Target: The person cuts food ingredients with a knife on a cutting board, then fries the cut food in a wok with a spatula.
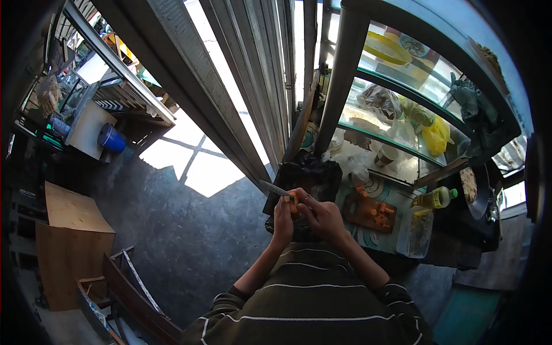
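Note:
In front of my chest, my left hand [283, 223] is closed around an orange carrot [294, 204], held upright over a black plastic bag [313, 168]. My right hand [324, 217] grips a knife [275, 188]. Its blade points left across the top of the carrot, and the fingers hide its handle. To the right of my hands, several carrot pieces [380, 219] lie on a brown cutting board [357, 214].
Right of the board stand a clear plastic tub [415, 241] and an oil bottle [434, 199] with a green cap. Behind them rises a glass display case [348, 75] holding bags. Metal folding shutters [238, 69] stand ahead. A wooden box [75, 247] and blue bucket [111, 138] are left.

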{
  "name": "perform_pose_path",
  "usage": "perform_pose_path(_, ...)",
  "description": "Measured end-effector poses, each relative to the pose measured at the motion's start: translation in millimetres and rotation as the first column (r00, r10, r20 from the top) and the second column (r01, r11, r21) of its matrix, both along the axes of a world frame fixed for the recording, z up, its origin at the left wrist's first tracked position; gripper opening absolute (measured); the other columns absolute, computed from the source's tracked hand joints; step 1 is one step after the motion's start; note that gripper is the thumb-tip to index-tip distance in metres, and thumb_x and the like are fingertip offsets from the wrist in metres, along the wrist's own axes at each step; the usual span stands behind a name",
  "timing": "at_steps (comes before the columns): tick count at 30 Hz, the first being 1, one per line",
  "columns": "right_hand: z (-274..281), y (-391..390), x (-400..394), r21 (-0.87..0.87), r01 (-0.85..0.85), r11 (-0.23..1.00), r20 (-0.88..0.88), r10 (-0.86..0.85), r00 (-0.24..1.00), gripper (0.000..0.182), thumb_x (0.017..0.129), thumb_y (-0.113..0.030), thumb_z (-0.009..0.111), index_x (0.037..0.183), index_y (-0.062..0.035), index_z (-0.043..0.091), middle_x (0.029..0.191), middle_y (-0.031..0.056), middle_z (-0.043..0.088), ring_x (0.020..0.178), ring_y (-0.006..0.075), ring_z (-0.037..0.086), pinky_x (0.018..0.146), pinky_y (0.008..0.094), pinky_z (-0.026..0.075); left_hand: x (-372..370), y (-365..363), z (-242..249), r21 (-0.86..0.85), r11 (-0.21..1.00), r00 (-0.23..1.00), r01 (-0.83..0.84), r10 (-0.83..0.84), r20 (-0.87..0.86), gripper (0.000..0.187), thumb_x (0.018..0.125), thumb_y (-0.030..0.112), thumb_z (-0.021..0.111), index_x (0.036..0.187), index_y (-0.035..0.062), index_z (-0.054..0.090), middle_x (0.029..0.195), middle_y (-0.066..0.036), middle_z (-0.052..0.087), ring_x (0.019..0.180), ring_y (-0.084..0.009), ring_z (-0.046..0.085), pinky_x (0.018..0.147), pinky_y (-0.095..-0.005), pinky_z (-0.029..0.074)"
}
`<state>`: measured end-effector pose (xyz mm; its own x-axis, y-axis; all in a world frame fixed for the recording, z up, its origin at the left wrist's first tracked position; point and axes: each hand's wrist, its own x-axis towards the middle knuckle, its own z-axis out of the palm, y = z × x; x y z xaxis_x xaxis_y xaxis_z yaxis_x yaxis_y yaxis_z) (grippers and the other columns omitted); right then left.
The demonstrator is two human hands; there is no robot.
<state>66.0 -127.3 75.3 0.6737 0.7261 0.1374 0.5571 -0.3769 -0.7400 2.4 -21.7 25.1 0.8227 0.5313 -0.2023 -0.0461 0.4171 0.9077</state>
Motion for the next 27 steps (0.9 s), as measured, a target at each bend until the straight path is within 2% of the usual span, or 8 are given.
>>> perform_pose_path(7, -35, 11, 8, 0.290, 0.028, 0.957, -0.328, 0.072, 0.942, 0.038, 0.085, -0.028, 0.045, 0.120, -0.0117, 0.044, 0.060, 0.0080, 0.055, 0.047, 0.0160, 0.053, 0.047, 0.0270, 0.041, 0, 4, 11, -0.068, 0.998, 0.999, 0.001, -0.003, -0.032, 0.038, 0.090, 0.038, 0.034, 0.096, 0.0037, 0.050, 0.081, -0.001, 0.049, 0.069, -0.0067, 0.048, 0.061, -0.0207, 0.041)
perform_pose_path(9, -38, 12, 12, 0.391, 0.082, 0.917, -0.450, 0.113, 0.886, 0.037, 0.087, -0.032, 0.043, 0.119, -0.0134, 0.045, 0.058, 0.0039, 0.052, 0.044, 0.0140, 0.050, 0.042, 0.0252, 0.039, 5, 12, 16, -0.423, 0.906, 0.997, 0.023, -0.050, -0.052, 0.039, 0.088, 0.041, 0.036, 0.096, 0.0045, 0.049, 0.081, -0.002, 0.052, 0.068, -0.0110, 0.052, 0.064, -0.0228, 0.044)
perform_pose_path(11, -19, 7, 17, 0.329, 0.202, 0.922, -0.925, 0.273, 0.263, 0.038, 0.089, -0.035, 0.037, 0.120, -0.0142, 0.042, 0.054, -0.0027, 0.042, 0.040, 0.0051, 0.037, 0.035, 0.0175, 0.031, 6, 19, 9, -0.485, 0.875, 0.996, 0.011, -0.053, -0.074, 0.040, 0.088, 0.042, 0.035, 0.096, 0.0049, 0.049, 0.077, -0.001, 0.051, 0.065, -0.0103, 0.050, 0.061, -0.0224, 0.042)
perform_pose_path(13, -13, 3, 17, 0.260, 0.207, 0.943, -0.965, 0.246, 0.091, 0.041, 0.089, -0.036, 0.034, 0.125, -0.0158, 0.034, 0.052, -0.0027, 0.037, 0.038, 0.0051, 0.032, 0.034, 0.0171, 0.028, 5, 28, -5, -0.546, 0.838, 0.994, -0.001, -0.059, -0.094, 0.041, 0.088, 0.043, 0.034, 0.096, 0.0053, 0.049, 0.073, 0.000, 0.050, 0.062, -0.0096, 0.048, 0.058, -0.0220, 0.041)
perform_pose_path(15, -8, 1, 14, 0.186, 0.200, 0.962, -0.975, 0.206, -0.087, 0.045, 0.090, -0.037, 0.031, 0.130, -0.0174, 0.026, 0.050, -0.0027, 0.033, 0.035, 0.0050, 0.027, 0.032, 0.0166, 0.024, 0, 38, -20, -0.611, 0.614, 0.864, 0.500, -0.304, 0.401, 0.043, 0.088, 0.045, 0.032, 0.098, 0.0062, 0.049, 0.065, 0.002, 0.046, 0.056, -0.0075, 0.043, 0.053, -0.0200, 0.036)
perform_pose_path(18, -10, 1, 7, 0.208, 0.146, 0.967, -0.976, 0.195, 0.102, 0.047, 0.090, -0.037, 0.033, 0.132, -0.0191, 0.023, 0.052, -0.0027, 0.036, 0.037, 0.0047, 0.031, 0.035, 0.0172, 0.027, -3, 38, -31, -0.465, 0.823, 0.945, 0.326, -0.285, 0.158, 0.045, 0.088, 0.046, 0.030, 0.102, 0.0067, 0.047, 0.061, 0.003, 0.043, 0.054, -0.0060, 0.040, 0.051, -0.0194, 0.033)
perform_pose_path(20, -32, 3, 1, 0.214, 0.020, 0.977, -0.628, 0.122, 0.769, 0.050, 0.088, -0.035, 0.037, 0.133, -0.0187, 0.020, 0.050, 0.0031, 0.043, 0.039, 0.0115, 0.041, 0.040, 0.0238, 0.033, -1, 28, -19, -0.363, 0.916, 0.980, 0.169, -0.196, -0.037, 0.045, 0.088, 0.046, 0.030, 0.104, 0.0066, 0.047, 0.063, 0.003, 0.044, 0.055, -0.0059, 0.040, 0.051, -0.0194, 0.033)
perform_pose_path(27, -21, 0, -9, -0.109, 0.030, 0.994, -0.209, -0.052, 0.977, 0.057, 0.086, -0.030, 0.041, 0.134, -0.0144, 0.013, 0.061, 0.0157, 0.057, 0.053, 0.0319, 0.054, 0.054, 0.0365, 0.040, 5, 20, -19, -0.133, 0.988, 0.995, -0.074, 0.064, -0.082, 0.042, 0.089, 0.042, 0.031, 0.107, 0.0068, 0.046, 0.076, 0.000, 0.048, 0.064, -0.0066, 0.045, 0.056, -0.0195, 0.037)
